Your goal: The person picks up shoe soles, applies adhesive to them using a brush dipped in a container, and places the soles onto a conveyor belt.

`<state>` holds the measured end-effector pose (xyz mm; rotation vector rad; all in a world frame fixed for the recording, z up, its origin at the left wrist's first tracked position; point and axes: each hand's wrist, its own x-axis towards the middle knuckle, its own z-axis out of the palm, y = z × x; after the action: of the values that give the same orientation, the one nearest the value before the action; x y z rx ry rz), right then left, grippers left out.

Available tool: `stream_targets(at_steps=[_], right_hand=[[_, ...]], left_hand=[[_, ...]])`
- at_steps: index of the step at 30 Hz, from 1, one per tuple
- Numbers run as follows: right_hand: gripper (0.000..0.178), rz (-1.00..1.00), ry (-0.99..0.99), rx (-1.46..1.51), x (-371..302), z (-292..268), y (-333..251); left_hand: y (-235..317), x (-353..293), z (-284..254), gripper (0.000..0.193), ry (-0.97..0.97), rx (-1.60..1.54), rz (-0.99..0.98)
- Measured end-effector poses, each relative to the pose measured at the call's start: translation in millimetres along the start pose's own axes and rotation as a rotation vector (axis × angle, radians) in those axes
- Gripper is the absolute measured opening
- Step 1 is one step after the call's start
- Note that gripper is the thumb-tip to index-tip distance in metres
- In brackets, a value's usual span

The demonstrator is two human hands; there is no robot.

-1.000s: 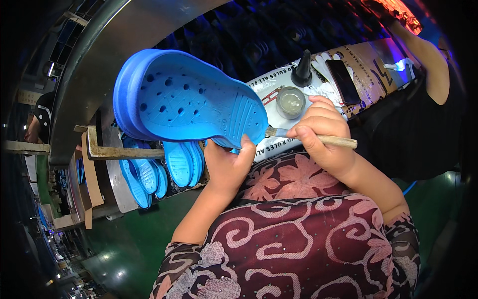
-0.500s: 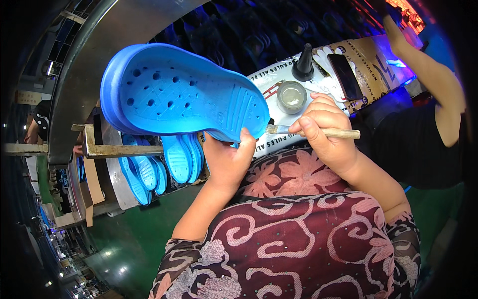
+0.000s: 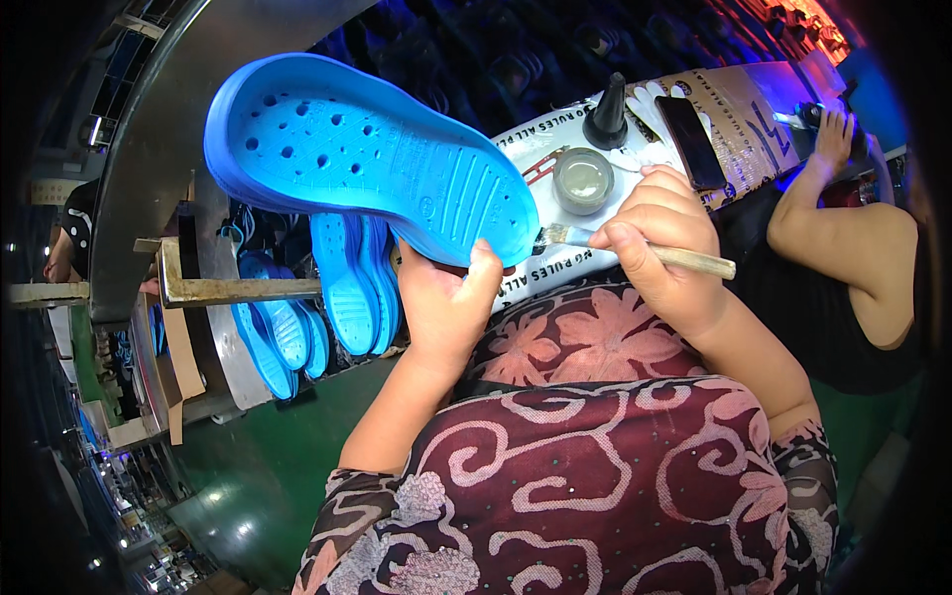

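A large blue perforated shoe sole is held up by my left hand, gripping it near its narrow right end, with the thumb on the rim. My right hand is closed around the wooden handle of a paintbrush. Its bristles touch or nearly touch the edge of the sole's right end; the exact contact is too small to tell. Just beyond my right hand stands a small round jar of greyish liquid. Behind the jar is a black cone-shaped nozzle bottle.
More blue soles stand below the held one. A wooden bar juts in at the left beside a metal machine edge. A dark phone, white gloves and red-handled tweezers lie on the table. A co-worker's arm is at the right.
The far end of the sole has risen slightly, and the brush has shifted a little up and right with my right hand. The co-worker's arm has bent and moved lower.
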<state>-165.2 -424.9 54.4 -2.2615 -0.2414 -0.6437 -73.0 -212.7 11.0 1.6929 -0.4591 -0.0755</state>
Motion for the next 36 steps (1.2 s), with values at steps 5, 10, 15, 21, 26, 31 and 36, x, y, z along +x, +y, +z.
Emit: stream_targets(at_steps=[5,10,15,21,26,31,36], right_hand=[[0.023,-0.031,0.106,-0.048,2,-7,8],[0.02,-0.016,0.234,-0.016,-5,-24,21],[0.022,0.028,0.366,-0.006,-29,-38,43],[0.022,0.192,0.448,0.025,-59,-73,60],[0.025,0.248,0.484,0.031,-59,-81,68],[0.025,0.292,0.507,0.066,-65,-87,83],[0.025,0.357,0.52,0.211,-76,-70,97]], left_hand=[[3,6,0,0.042,0.016,0.009,-0.032],[55,20,-9,0.052,-0.068,-0.235,-0.103],[112,43,-7,0.07,-0.536,-0.434,-0.406],[189,142,125,0.075,-1.013,-0.422,-0.267],[258,271,250,0.051,-0.423,-1.109,-0.481],[243,227,268,0.06,-0.706,-1.148,-0.513],[109,161,151,0.046,-0.68,-0.521,-0.423]])
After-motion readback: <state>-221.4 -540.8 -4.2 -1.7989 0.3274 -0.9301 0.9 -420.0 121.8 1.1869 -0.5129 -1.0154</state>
